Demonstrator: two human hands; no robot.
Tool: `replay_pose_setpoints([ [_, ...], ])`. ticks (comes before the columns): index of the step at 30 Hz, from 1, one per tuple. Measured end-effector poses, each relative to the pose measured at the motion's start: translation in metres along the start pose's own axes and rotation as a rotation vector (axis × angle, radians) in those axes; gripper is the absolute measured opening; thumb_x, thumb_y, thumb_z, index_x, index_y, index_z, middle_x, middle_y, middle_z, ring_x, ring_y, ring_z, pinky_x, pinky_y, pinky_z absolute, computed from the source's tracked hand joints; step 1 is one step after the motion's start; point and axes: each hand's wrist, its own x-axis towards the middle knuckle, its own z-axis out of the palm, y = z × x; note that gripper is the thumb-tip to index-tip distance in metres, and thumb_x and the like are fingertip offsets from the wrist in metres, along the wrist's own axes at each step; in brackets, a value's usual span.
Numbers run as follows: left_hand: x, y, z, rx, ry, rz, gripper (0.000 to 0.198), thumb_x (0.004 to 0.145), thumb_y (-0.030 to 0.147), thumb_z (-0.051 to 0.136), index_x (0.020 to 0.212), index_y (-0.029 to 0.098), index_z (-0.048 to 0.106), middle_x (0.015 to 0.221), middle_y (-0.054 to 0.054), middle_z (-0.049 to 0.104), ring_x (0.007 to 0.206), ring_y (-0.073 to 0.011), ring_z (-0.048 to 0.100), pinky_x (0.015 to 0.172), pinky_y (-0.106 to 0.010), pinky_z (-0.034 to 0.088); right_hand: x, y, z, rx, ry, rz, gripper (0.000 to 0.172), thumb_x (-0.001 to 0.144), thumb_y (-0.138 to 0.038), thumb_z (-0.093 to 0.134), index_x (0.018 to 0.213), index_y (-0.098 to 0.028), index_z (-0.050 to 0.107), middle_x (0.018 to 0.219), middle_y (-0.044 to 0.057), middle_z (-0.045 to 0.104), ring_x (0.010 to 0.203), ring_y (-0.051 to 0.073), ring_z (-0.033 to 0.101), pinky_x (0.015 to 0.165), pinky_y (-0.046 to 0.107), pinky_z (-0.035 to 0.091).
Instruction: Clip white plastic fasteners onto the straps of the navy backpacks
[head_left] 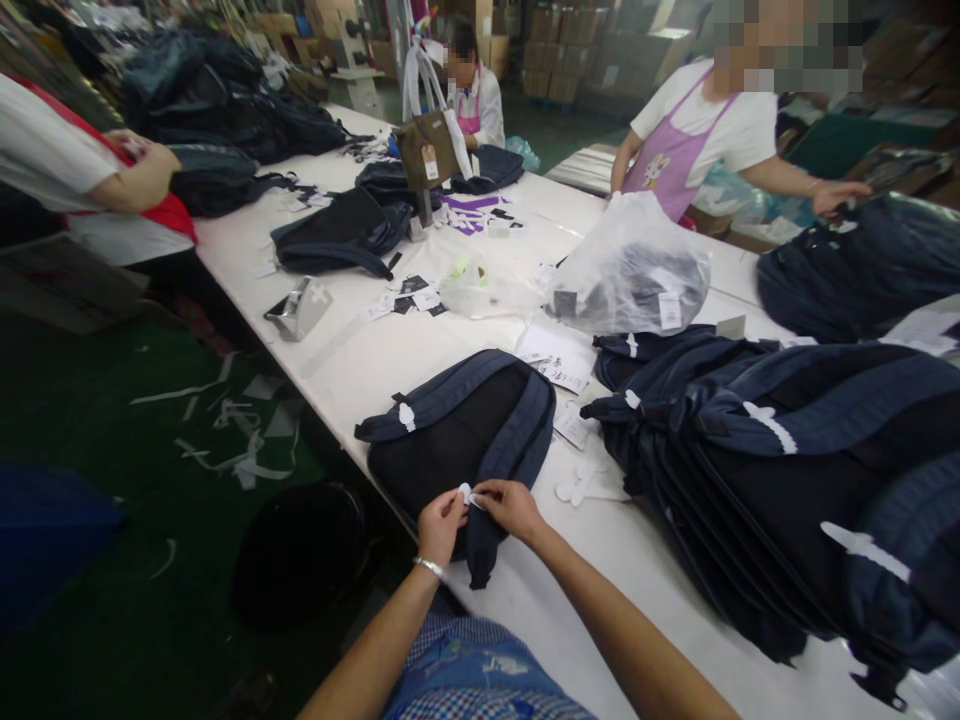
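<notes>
A dark navy backpack (442, 455) lies strap side up at the table's near edge. Over its lower strap, my left hand (444, 525) and my right hand (510, 507) meet, both closed in a pinch on a small white paper tag (465, 492). My left hand grips the tag's rounded end, while the fingers of my right hand press its other side against the strap. Another white tag (406, 416) is wrapped around the backpack's other strap. Loose white tags (579, 487) lie on the table to the right of the backpack.
Stacked navy backpacks (750, 440) with white tags fill the right side. A clear plastic bag (634, 265) and a handwritten sheet (556, 355) lie beyond. Co-workers stand left (97, 170) and across the table (697, 140). Paper scraps (247, 440) litter the green floor.
</notes>
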Motion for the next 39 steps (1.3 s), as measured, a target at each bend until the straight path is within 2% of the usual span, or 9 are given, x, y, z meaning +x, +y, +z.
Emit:
replay_pose_setpoints([
  [6,-0.005,0.006,0.002,0.101,-0.038,0.177,0.035,0.071,0.041,0.069,0.094,0.014,0.068,0.091,-0.011,0.073,0.086,-0.024,0.07,0.076,-0.033,0.056,0.007,0.006,0.01,0.243,0.023,0.087,0.021,0.076,-0.037,0.062,0.082,-0.019,0.071,0.066,0.001,0.068,0.061,0.016,0.062,0.058,0.024,0.045],
  [10,-0.013,0.012,0.003,0.197,-0.057,0.295,0.02,0.074,0.033,0.066,0.086,0.017,0.066,0.089,-0.008,0.073,0.089,-0.0222,0.069,0.083,-0.031,0.054,0.009,0.002,0.009,0.24,0.034,0.123,0.018,0.074,-0.033,0.062,0.078,-0.018,0.069,0.063,0.001,0.067,0.059,0.015,0.061,0.056,0.024,0.044],
  [14,-0.017,0.014,-0.001,0.302,-0.101,0.331,0.021,0.082,0.036,0.057,0.087,0.019,0.069,0.089,-0.007,0.073,0.085,-0.021,0.069,0.079,-0.03,0.054,0.007,-0.001,0.006,0.316,-0.02,0.092,0.016,0.074,-0.033,0.062,0.077,-0.018,0.066,0.063,0.0,0.066,0.057,0.014,0.06,0.054,0.023,0.042],
  [18,-0.012,0.012,-0.003,0.257,-0.125,0.28,0.024,0.082,0.037,0.057,0.093,0.018,0.067,0.089,-0.007,0.072,0.083,-0.0209,0.069,0.074,-0.029,0.054,0.003,-0.001,0.003,0.356,-0.033,0.008,0.017,0.076,-0.032,0.062,0.087,-0.02,0.058,0.064,-0.003,0.064,0.058,0.013,0.059,0.056,0.022,0.042],
  [24,0.0,0.01,-0.001,0.131,-0.183,0.076,0.029,0.069,0.036,0.07,0.089,0.015,0.067,0.086,-0.009,0.072,0.081,-0.0196,0.067,0.065,-0.025,0.052,0.003,-0.005,-0.003,0.141,-0.022,-0.113,0.008,0.079,-0.021,0.055,0.086,-0.023,0.052,0.06,-0.007,0.058,0.055,0.011,0.054,0.057,0.021,0.039],
  [27,0.002,0.007,-0.001,0.114,-0.141,-0.024,0.029,0.066,0.037,0.071,0.085,0.015,0.067,0.081,-0.006,0.071,0.075,-0.0172,0.066,0.06,-0.023,0.05,0.001,-0.009,-0.004,0.081,-0.016,-0.165,0.01,0.08,-0.015,0.05,0.085,-0.023,0.053,0.06,-0.007,0.056,0.057,0.011,0.054,0.058,0.02,0.039],
  [29,0.002,0.008,-0.002,0.136,-0.101,-0.024,0.027,0.066,0.037,0.07,0.081,0.015,0.067,0.076,-0.005,0.07,0.071,-0.0164,0.065,0.058,-0.023,0.049,-0.004,-0.014,-0.004,0.068,-0.01,-0.178,0.012,0.083,-0.014,0.047,0.088,-0.023,0.054,0.061,-0.006,0.055,0.058,0.012,0.054,0.06,0.021,0.04],
  [35,-0.005,0.025,-0.001,0.358,-0.094,0.252,0.016,0.071,0.033,0.066,0.073,0.017,0.069,0.072,-0.005,0.07,0.071,-0.0178,0.065,0.068,-0.027,0.05,-0.028,-0.022,0.007,0.003,0.263,-0.208,0.007,0.083,-0.028,0.057,0.086,-0.022,0.057,0.091,0.004,0.057,0.075,0.015,0.055,0.068,0.026,0.045],
  [39,-0.011,0.029,0.003,0.353,-0.131,0.308,0.016,0.074,0.033,0.063,0.074,0.017,0.067,0.074,-0.004,0.07,0.073,-0.0179,0.065,0.071,-0.028,0.049,-0.03,-0.013,0.015,0.03,0.378,-0.157,0.012,0.085,-0.027,0.055,0.075,-0.021,0.058,0.088,0.004,0.055,0.081,0.017,0.056,0.075,0.029,0.046],
])
